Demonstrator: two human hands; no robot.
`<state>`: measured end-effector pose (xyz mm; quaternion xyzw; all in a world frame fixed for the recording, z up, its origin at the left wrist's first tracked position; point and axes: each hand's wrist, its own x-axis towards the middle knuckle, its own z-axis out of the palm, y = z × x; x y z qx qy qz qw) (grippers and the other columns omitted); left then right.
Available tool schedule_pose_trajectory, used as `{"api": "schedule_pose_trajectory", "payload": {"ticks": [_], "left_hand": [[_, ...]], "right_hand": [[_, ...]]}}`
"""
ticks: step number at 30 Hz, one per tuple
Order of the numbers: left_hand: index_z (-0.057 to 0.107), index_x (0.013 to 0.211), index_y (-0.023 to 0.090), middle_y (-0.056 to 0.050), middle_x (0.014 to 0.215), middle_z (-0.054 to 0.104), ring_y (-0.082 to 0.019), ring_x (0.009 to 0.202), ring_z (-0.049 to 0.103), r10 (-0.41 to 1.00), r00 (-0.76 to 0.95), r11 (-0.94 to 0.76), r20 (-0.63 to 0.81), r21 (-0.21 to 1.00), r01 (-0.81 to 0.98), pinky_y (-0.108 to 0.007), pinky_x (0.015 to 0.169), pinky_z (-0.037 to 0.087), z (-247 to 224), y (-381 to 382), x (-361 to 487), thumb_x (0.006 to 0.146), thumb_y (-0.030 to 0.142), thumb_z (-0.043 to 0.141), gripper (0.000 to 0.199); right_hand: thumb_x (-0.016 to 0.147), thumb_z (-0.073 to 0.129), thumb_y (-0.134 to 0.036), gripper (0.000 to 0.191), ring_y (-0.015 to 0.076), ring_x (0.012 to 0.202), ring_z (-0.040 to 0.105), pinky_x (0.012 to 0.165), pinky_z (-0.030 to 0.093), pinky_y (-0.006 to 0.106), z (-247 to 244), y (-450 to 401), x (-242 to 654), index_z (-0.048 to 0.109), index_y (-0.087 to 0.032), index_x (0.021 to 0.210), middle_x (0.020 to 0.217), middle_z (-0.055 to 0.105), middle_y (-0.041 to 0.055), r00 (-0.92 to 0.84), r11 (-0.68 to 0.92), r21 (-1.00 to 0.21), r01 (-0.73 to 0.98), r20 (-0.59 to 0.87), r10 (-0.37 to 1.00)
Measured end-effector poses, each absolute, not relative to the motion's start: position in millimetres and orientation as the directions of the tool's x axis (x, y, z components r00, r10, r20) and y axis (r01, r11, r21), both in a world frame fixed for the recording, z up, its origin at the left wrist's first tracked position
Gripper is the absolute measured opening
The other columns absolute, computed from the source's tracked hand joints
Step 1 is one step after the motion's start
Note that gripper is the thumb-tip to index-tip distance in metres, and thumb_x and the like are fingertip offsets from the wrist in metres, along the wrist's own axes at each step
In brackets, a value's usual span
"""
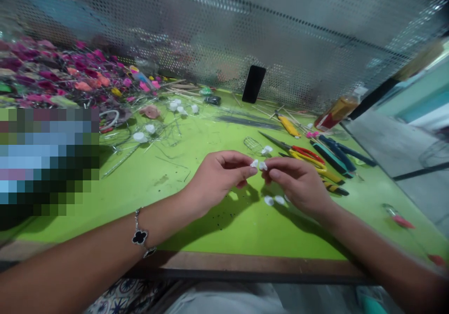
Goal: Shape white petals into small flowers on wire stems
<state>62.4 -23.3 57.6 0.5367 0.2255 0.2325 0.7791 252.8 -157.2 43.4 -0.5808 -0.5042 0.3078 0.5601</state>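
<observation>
A silver chain bracelet (137,225) with black four-petal clover charms (139,237) circles the left wrist (168,211). Low in view, pale grey cloth (224,302) and navy-patterned fabric (128,296) seem to be clothing, though blurred

No lettering can be read anywhere. The red label (324,121) on the bottle (342,110) at the far right of the green workbench (157,211) is too blurred to make out.

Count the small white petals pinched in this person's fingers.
2: one white petal at the left hand's fingertips, one at the right hand's; more could hide behind fingers.
</observation>
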Motion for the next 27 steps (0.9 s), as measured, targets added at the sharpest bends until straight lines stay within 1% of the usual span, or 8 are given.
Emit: {"api": "schedule_pose_trajectory", "payload": {"ticks": [3, 7, 12, 16, 18, 21, 24, 27], "left_hand": [[0.084, 0.088, 0.017, -0.001, 0.079, 0.078, -0.011, 0.064, 0.061, 0.598, 0.795, 0.332, -0.097, 0.933, -0.135, -0.027, 0.064, 0.051, 57.2, -26.4, 63.4, 0.073, 0.026, 0.099, 0.023], [0.082, 0.089, 0.016, -0.001, 0.078, 0.078, -0.01, 0.063, 0.062, 0.601, 0.793, 0.334, -0.102, 0.933, -0.133, -0.025, 0.062, 0.051, 56.7, -28.5, 63.3, 0.074, 0.024, 0.098, 0.024], [0.081, 0.108, 0.018, -0.004, 0.092, 0.083, -0.012, 0.07, 0.066, 0.608, 0.789, 0.357, -0.092, 0.919, -0.168, -0.026, 0.063, 0.053, 54.4, -27.8, 63.2, 0.077, 0.024, 0.098, 0.035], [0.085, 0.105, 0.017, -0.005, 0.091, 0.083, -0.013, 0.072, 0.066, 0.602, 0.793, 0.375, -0.094, 0.91, -0.177, -0.025, 0.062, 0.053, 54.8, -27.9, 64.4, 0.074, 0.021, 0.099, 0.034], [0.086, 0.101, 0.017, -0.004, 0.09, 0.083, -0.012, 0.071, 0.065, 0.612, 0.785, 0.38, -0.095, 0.906, -0.187, -0.024, 0.061, 0.053, 55.5, -28.4, 64.6, 0.072, 0.019, 0.099, 0.032], [0.086, 0.104, 0.016, -0.004, 0.089, 0.083, -0.012, 0.069, 0.065, 0.621, 0.78, 0.369, -0.083, 0.908, -0.197, -0.023, 0.06, 0.053, 55.8, -29.1, 64.1, 0.072, 0.017, 0.099, 0.035], [0.085, 0.108, 0.016, -0.004, 0.087, 0.083, -0.011, 0.067, 0.065, 0.628, 0.775, 0.361, -0.075, 0.91, -0.204, -0.023, 0.059, 0.053, 56.3, -29.4, 64.2, 0.073, 0.016, 0.098, 0.037], [0.083, 0.107, 0.014, -0.002, 0.081, 0.081, -0.01, 0.063, 0.063, 0.645, 0.76, 0.362, -0.073, 0.905, -0.221, -0.022, 0.057, 0.053, 58.3, -29.4, 66.0, 0.071, 0.014, 0.099, 0.039]], "right_hand": [[0.095, 0.086, -0.037, 0.019, 0.0206, 0.087, 0.08, 0.077, 0.07, 0.036, 45.8, -156.0, 249.6, 0.087, -0.029, 0.112, 0.107, 0.085, 0.0063, 0.299, 0.195, -0.929, 0.313, 0.292, 0.909], [0.098, 0.084, -0.033, 0.02, 0.0247, 0.115, 0.078, 0.095, 0.069, 0.04, 48.8, -155.6, 248.4, 0.086, -0.031, 0.118, 0.123, 0.083, 0.0075, 0.272, 0.246, -0.893, 0.377, 0.361, 0.892], [0.1, 0.081, -0.028, 0.027, 0.0255, 0.133, 0.07, 0.104, 0.065, 0.041, 46.8, -157.4, 248.9, 0.084, -0.035, 0.126, 0.139, 0.076, 0.0079, 0.224, 0.264, -0.865, 0.426, 0.384, 0.896], [0.101, 0.078, -0.025, 0.03, 0.0249, 0.136, 0.068, 0.111, 0.06, 0.043, 46.4, -159.2, 248.0, 0.083, -0.037, 0.128, 0.142, 0.074, 0.0068, 0.197, 0.269, -0.829, 0.49, 0.405, 0.893], [0.102, 0.077, -0.025, 0.031, 0.0256, 0.137, 0.067, 0.112, 0.06, 0.044, 46.9, -159.6, 247.1, 0.082, -0.037, 0.13, 0.144, 0.074, 0.0064, 0.189, 0.269, -0.813, 0.517, 0.415, 0.89], [0.103, 0.076, -0.024, 0.034, 0.027, 0.137, 0.068, 0.111, 0.06, 0.046, 47.7, -159.9, 246.1, 0.081, -0.038, 0.133, 0.146, 0.073, 0.0062, 0.177, 0.281, -0.778, 0.563, 0.445, 0.878], [0.102, 0.077, -0.023, 0.037, 0.0266, 0.136, 0.069, 0.109, 0.061, 0.043, 48.0, -160.7, 245.3, 0.08, -0.04, 0.135, 0.146, 0.073, 0.0051, 0.169, 0.293, -0.749, 0.594, 0.472, 0.865], [0.101, 0.078, -0.022, 0.039, 0.0247, 0.136, 0.068, 0.105, 0.063, 0.037, 48.1, -163.2, 243.8, 0.08, -0.042, 0.134, 0.145, 0.073, 0.0036, 0.19, 0.287, -0.765, 0.577, 0.467, 0.863]]}}
